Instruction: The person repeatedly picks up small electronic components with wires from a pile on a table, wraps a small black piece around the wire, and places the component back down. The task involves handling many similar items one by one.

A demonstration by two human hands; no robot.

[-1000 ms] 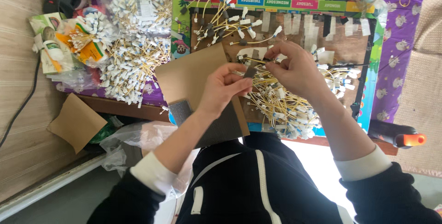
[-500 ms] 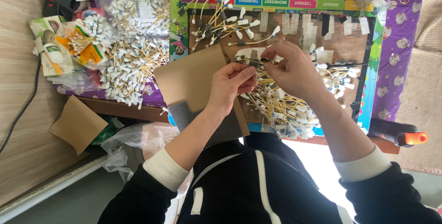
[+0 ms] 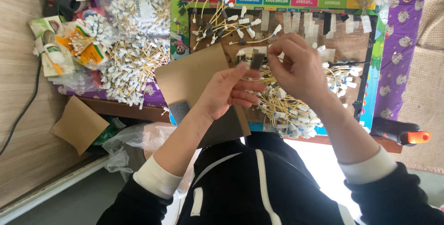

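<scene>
- My left hand point(image 3: 230, 90) pinches a small dark grey strip point(image 3: 257, 61) at its lower end between thumb and forefinger, so that grip is closed on the strip, which stands upright above the brown board point(image 3: 344, 44).
- My right hand point(image 3: 299, 67) hovers just beside the strip, fingertips bunched together at its upper edge; I cannot tell whether that grip actually clamps it or only touches it.
- A sheet of brown cardboard point(image 3: 194, 74) lies to the left of the brown board, under my left wrist.
- A heap of thin yellow wires with white tags point(image 3: 286, 109) lies on the near part of the brown board, below my right hand.
- More tagged wires point(image 3: 129, 67) lie piled on the table left of the cardboard, beside clear bags.
- Strips of pale tape point(image 3: 296, 21) hang along the far edge of the brown board.
- A tool with an orange tip point(image 3: 407, 136) lies right of the board.
</scene>
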